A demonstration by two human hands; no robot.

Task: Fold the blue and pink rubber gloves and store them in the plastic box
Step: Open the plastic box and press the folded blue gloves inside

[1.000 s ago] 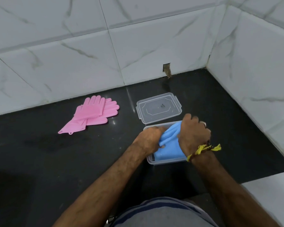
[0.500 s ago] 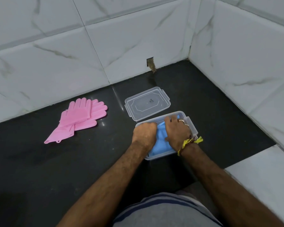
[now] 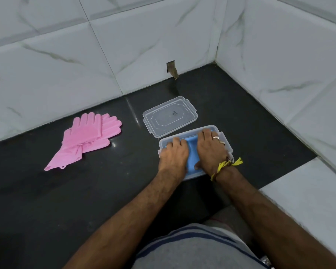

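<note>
The folded blue gloves [image 3: 192, 158] lie inside the clear plastic box [image 3: 227, 141] on the black floor. My left hand [image 3: 174, 154] presses flat on their left side and my right hand [image 3: 211, 150] on their right side. Only a blue strip shows between the hands. The right thumb is tucked at the gloves' near edge. The pink gloves [image 3: 85, 138] lie stacked flat on the floor to the left, fingers towards the wall, touched by neither hand.
The box's clear lid [image 3: 170, 117] lies on the floor just behind the box. White marble-tiled walls [image 3: 279, 65] meet in a corner at the back right, with a small hole [image 3: 171, 67] at the wall's base. A white floor tile [image 3: 308, 191] lies to the right.
Both hands have pushed the blue gloves from above the rim down into the box and flattened over them. The camera view has shifted slightly.
</note>
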